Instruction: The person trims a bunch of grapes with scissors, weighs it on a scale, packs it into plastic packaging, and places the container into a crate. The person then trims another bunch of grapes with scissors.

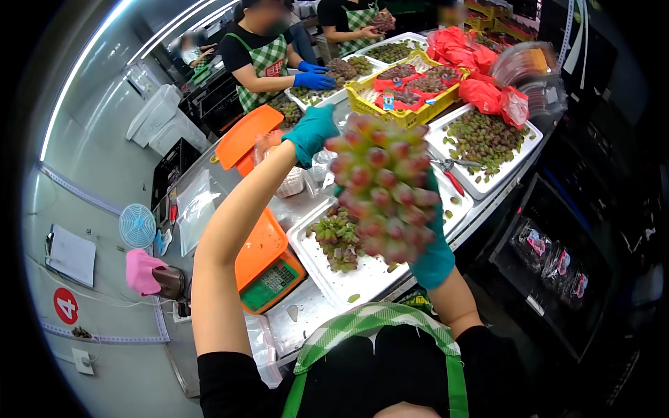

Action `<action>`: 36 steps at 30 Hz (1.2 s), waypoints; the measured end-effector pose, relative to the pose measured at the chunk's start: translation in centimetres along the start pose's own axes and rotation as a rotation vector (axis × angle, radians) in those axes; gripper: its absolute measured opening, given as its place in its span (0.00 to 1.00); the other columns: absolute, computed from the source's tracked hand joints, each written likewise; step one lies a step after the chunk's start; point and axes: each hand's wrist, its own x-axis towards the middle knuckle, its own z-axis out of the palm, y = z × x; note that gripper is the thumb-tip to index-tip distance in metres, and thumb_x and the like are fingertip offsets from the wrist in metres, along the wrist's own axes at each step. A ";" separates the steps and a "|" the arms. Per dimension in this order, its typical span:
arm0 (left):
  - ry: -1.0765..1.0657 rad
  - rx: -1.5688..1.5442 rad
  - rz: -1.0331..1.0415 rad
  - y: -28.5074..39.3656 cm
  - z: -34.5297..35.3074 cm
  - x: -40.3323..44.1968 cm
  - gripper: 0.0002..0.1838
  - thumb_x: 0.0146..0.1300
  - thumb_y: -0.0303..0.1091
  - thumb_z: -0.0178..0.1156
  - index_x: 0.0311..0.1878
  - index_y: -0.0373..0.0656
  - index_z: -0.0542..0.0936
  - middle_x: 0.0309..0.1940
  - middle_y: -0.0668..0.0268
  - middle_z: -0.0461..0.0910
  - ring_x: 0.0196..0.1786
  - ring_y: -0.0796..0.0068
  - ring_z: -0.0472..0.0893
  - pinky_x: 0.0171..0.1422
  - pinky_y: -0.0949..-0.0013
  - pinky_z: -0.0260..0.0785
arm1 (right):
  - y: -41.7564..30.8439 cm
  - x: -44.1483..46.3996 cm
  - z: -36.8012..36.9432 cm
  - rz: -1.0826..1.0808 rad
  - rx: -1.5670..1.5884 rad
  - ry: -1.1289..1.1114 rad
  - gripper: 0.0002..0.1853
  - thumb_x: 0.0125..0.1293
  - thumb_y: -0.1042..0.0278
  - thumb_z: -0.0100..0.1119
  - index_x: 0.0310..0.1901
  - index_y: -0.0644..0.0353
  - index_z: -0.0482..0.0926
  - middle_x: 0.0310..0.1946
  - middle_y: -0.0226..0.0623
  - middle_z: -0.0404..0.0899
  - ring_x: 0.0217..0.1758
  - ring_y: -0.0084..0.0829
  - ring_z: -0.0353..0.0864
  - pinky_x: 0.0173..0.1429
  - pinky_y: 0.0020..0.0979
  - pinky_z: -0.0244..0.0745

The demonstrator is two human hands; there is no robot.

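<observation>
My right hand [435, 254], in a teal glove, holds up a large bunch of red-green grapes [383, 188] close to the camera. The bunch is blurred and hides most of the fingers behind it. Out to the upper left, my left hand [311, 134], also teal-gloved, is beside clear plastic packaging [322, 167]; its fingers are turned away and hard to make out. Beneath the bunch lies a white tray [334, 282] with a smaller green bunch of grapes [336, 237]. Red-handled snips [453, 180] rest at the edge of the right-hand tray.
An orange scale [268, 275] stands left of the near tray. Loose grapes fill another white tray [484, 143]. Beyond is a yellow crate [397, 115] of bunches. A co-worker's blue-gloved hands [313, 78] are over grapes. A black crate [550, 265] stands at right.
</observation>
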 end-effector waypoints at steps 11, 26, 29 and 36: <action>-0.224 -0.496 -0.319 5.9 0.4 -3.1 0.13 0.56 0.37 0.50 0.41 0.41 0.76 0.26 0.69 0.74 0.23 0.82 0.69 0.23 0.77 0.66 | -0.7 0.8 -6.3 -0.141 -0.520 0.243 0.32 0.50 0.60 0.60 0.55 0.57 0.59 0.44 0.34 0.70 0.44 0.27 0.74 0.47 0.27 0.72; 0.324 0.012 0.118 9.4 3.6 -5.2 0.13 0.52 0.37 0.56 0.42 0.46 0.76 0.29 0.56 0.66 0.31 0.60 0.69 0.38 0.65 0.62 | 0.6 1.0 -9.6 -0.248 -0.622 0.493 0.32 0.48 0.68 0.62 0.55 0.53 0.59 0.45 0.32 0.69 0.41 0.23 0.72 0.40 0.23 0.72; 0.322 0.031 0.151 10.3 4.4 -6.8 0.18 0.51 0.34 0.57 0.48 0.49 0.73 0.34 0.55 0.65 0.33 0.59 0.70 0.37 0.64 0.64 | 0.3 0.6 -8.9 -0.268 -0.668 0.610 0.31 0.48 0.68 0.62 0.55 0.54 0.59 0.44 0.31 0.68 0.40 0.23 0.72 0.40 0.23 0.72; 0.264 0.076 0.133 13.3 5.2 -8.2 0.25 0.46 0.32 0.58 0.52 0.55 0.70 0.39 0.55 0.66 0.31 0.58 0.74 0.34 0.65 0.68 | 1.1 1.0 -11.1 -0.274 -0.737 0.513 0.29 0.50 0.70 0.58 0.55 0.53 0.59 0.38 0.27 0.69 0.36 0.19 0.72 0.36 0.18 0.69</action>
